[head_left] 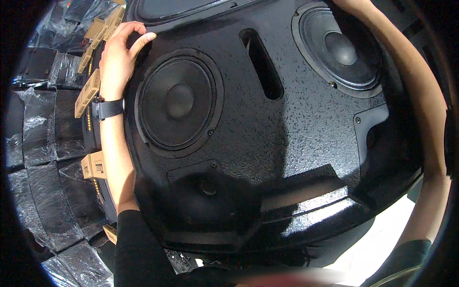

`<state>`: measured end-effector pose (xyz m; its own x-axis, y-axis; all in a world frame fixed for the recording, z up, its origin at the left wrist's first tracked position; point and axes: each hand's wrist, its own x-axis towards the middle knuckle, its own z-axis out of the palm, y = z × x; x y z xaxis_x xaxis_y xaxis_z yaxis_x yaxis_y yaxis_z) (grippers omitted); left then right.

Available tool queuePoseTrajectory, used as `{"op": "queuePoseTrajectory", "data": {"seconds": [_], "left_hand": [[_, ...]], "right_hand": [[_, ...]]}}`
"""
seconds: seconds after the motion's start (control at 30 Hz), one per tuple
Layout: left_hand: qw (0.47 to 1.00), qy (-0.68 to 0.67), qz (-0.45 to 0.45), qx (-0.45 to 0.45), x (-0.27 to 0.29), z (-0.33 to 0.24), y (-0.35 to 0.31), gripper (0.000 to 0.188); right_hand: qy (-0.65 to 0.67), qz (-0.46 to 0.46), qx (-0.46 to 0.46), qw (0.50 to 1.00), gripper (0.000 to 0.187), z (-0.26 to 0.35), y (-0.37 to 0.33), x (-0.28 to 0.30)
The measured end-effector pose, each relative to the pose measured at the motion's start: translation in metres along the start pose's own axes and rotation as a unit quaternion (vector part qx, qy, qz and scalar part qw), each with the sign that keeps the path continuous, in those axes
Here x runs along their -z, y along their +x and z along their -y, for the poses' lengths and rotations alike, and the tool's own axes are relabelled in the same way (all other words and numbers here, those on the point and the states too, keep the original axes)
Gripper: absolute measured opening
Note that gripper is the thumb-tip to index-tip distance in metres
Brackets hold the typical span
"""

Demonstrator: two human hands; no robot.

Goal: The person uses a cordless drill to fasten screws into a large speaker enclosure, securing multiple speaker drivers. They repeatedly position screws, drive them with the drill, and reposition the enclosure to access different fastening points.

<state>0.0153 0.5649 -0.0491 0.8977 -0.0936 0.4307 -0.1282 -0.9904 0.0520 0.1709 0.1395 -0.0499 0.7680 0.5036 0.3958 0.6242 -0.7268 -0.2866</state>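
A large black speaker cabinet [306, 143] with a textured finish fills the middle, its front facing me. Two round woofers, a left one [179, 101] and a right one [342, 48], flank a long slot port [262, 64]. My left hand [125, 45] grips the cabinet's upper left edge, thumb along the front rim and fingers bent over the side. My right arm reaches up along the right side. Only the base of my right hand [354, 5] shows at the top border; its fingers are out of sight. A dark horn recess [205, 189] lies in shadow below the left woofer.
Dark, plastic-wrapped boxes [38, 124] are stacked along the left. Several small cardboard boxes [87, 93] sit close beside my left forearm. Another black speaker part [174, 8] lies beyond the cabinet's far edge. A bright white surface [377, 244] shows at lower right.
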Motion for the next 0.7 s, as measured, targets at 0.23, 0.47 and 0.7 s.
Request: {"op": "queuePoseTrajectory", "data": {"seconds": [0.23,0.47,0.7], "left_hand": [[1.000,0.007,-0.001,0.001,0.000,-0.001,0.000,0.035],[0.999,-0.022,-0.019,-0.029,0.002,-0.008,0.000,0.031],[0.996,-0.071,-0.035,0.032,0.013,-0.030,-0.004,0.031]], "right_hand": [[-0.006,-0.006,0.005,1.000,0.055,-0.002,0.005,-0.006],[0.042,0.035,-0.049,0.997,0.052,0.005,0.007,-0.002],[0.004,-0.006,-0.054,0.999,0.055,-0.005,0.002,-0.017]]}}
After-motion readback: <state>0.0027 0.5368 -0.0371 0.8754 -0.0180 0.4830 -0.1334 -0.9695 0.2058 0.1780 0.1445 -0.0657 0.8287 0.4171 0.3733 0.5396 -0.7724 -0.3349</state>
